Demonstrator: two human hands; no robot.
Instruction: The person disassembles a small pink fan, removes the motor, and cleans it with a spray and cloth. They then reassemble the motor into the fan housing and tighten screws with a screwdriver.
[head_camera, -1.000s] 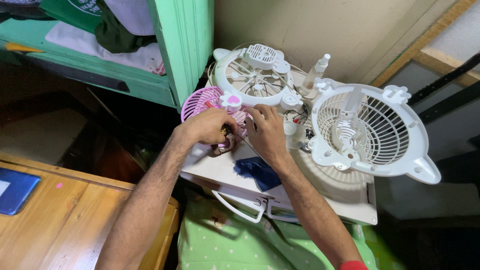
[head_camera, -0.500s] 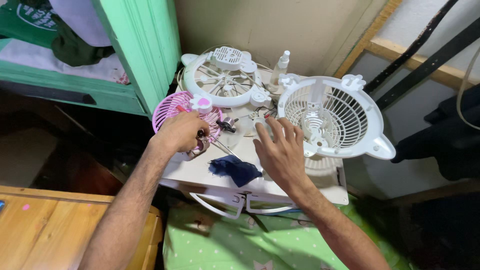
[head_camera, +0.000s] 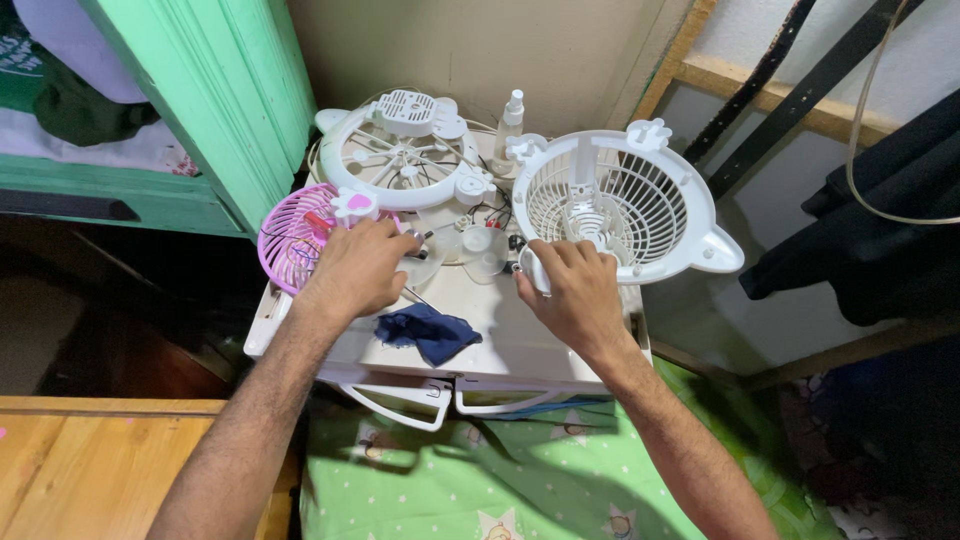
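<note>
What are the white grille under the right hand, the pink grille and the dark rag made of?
White grille: looks like moulded plastic, semi-gloss, with thin uniform ribs and moulded lugs; the right hand grips its rim. Pink grille by the left hand: thin curved spokes, either plastic or coated wire, hard to say. Dark blue rag: soft woven cloth, matte and crumpled into folds.

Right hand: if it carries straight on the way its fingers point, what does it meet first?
Most likely the white fan grille: the right hand already grips its near rim, fingers pointing into it. Depth beyond is unclear.
</note>
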